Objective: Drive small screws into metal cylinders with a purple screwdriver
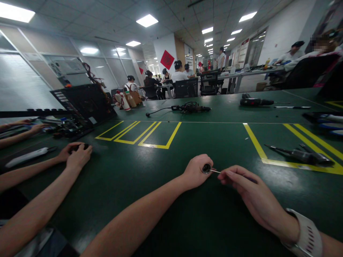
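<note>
My left hand [197, 170] is wrapped round a small round metal cylinder [206, 168], its open end turned toward me and dark inside. Most of the cylinder's body is hidden in the fist. Between thumb and fingers my right hand [242, 184] pinches a thin metal-shafted tool [215, 171]. The tool's tip reaches the rim of the cylinder's opening; whether it goes inside I cannot tell. Its rear end is mostly hidden by the hand. To the right, a grey metal tool part with a thin shaft [308, 157] lies across the yellow tape outline.
Farther back lie a corded power-tool assembly [191, 107], a dark drill-like tool [255, 101] and a slim rod [292, 107]. At left, a co-worker's hands [79, 155] hold a dark part, near a white-handled tool [28, 157]. Yellow tape [154, 145] marks the green table [128, 175].
</note>
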Motion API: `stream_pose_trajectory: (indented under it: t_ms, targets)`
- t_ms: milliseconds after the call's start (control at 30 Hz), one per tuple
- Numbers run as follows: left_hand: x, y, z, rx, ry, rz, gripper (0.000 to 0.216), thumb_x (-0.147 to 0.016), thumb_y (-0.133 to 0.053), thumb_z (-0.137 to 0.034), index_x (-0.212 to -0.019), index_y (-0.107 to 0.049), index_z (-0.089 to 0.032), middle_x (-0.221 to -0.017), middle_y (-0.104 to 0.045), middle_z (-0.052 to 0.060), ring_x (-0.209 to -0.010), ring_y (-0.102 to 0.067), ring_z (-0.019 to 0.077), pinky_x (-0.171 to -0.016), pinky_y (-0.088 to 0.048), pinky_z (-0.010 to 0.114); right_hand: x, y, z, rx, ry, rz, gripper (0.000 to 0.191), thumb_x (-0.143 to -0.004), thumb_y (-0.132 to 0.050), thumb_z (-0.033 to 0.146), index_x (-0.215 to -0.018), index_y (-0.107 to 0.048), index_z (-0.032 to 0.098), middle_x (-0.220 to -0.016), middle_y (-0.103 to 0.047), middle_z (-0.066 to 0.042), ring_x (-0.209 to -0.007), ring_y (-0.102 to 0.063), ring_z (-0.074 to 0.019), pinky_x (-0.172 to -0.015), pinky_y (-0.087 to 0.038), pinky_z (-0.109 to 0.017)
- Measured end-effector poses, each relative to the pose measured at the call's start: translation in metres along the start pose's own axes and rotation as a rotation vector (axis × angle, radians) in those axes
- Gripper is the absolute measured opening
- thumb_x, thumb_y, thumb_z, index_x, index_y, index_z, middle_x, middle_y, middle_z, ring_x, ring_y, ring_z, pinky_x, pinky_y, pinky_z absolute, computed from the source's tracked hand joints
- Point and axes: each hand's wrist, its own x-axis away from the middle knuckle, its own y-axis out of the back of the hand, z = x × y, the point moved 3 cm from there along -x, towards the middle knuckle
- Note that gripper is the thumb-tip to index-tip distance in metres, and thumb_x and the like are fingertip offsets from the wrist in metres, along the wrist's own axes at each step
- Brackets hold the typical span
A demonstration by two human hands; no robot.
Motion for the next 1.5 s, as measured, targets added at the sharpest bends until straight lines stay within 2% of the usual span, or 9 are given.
stream_pose_trajectory:
  t_ms: [333, 700, 867, 1033, 1333, 1500]
  targets:
    - [0.0003, -0.0008, 0.0015, 0.025, 0.011, -0.013, 0.015, -0.076, -0.060, -0.019, -0.066, -0.049, -0.016, -0.070, -0.049, -0.002, -0.066, -0.047, 0.0115, -0.062, -0.038, 0.023, -0.0025, 0.0030, -0.0095, -0.209, -0.074, 0.005, 0.022, -0.070, -0.069, 0.042, -0.073, -0.069, 0.019, -0.078, -0.066, -0.005, -0.080, -0.059, -0.0221, -0.077, -0.046, -0.037]
    - [-0.0016, 0.0017, -0.0014, 0.043, 0.108, -0.021, 0.016, -0.075, -0.064, -0.025, -0.068, -0.051, -0.016, -0.069, -0.050, -0.002, -0.063, -0.047, 0.0109, -0.060, -0.039, 0.023, -0.0016, 0.0013, -0.0079, -0.183, -0.043, 0.002, 0.022, -0.070, -0.070, 0.042, -0.072, -0.069, 0.020, -0.079, -0.066, -0.005, -0.081, -0.057, -0.0218, -0.078, -0.043, -0.037]
    - [-0.0001, 0.0010, -0.0015, 0.051, 0.088, -0.012, 0.014, -0.075, -0.064, -0.022, -0.070, -0.052, -0.017, -0.071, -0.051, -0.002, -0.065, -0.049, 0.0113, -0.061, -0.040, 0.023, 0.0010, 0.0027, -0.0071, -0.108, -0.023, -0.020, 0.025, -0.069, -0.070, 0.044, -0.073, -0.069, 0.019, -0.080, -0.066, -0.005, -0.083, -0.057, -0.0233, -0.081, -0.040, -0.039]
    - [0.0016, 0.0003, 0.0005, 0.056, 0.044, -0.059, 0.014, -0.075, -0.064, -0.020, -0.070, -0.051, -0.017, -0.072, -0.051, -0.002, -0.066, -0.049, 0.0115, -0.063, -0.040, 0.024, 0.0045, 0.0018, -0.0070, 0.042, 0.018, 0.002, 0.027, -0.072, -0.067, 0.047, -0.077, -0.069, 0.021, -0.083, -0.066, -0.004, -0.088, -0.056, -0.0239, -0.084, -0.038, -0.039]
    - [0.0007, 0.0014, 0.0042, 0.115, 0.109, -0.084, 0.017, -0.075, -0.064, -0.026, -0.069, -0.051, -0.016, -0.073, -0.053, -0.002, -0.067, -0.050, 0.0114, -0.062, -0.041, 0.023, 0.0010, -0.0008, -0.0070, -0.207, -0.047, 0.032, 0.021, -0.071, -0.071, 0.041, -0.076, -0.070, 0.020, -0.084, -0.066, -0.004, -0.086, -0.058, -0.0216, -0.083, -0.043, -0.037]
    - [0.0010, 0.0005, 0.0040, 0.101, 0.095, -0.074, 0.015, -0.074, -0.064, -0.023, -0.070, -0.051, -0.016, -0.071, -0.052, -0.002, -0.066, -0.050, 0.0111, -0.062, -0.041, 0.023, 0.0020, 0.0014, -0.0089, -0.119, -0.007, 0.022, 0.023, -0.073, -0.068, 0.043, -0.078, -0.069, 0.020, -0.086, -0.066, -0.004, -0.088, -0.058, -0.0232, -0.084, -0.042, -0.039]
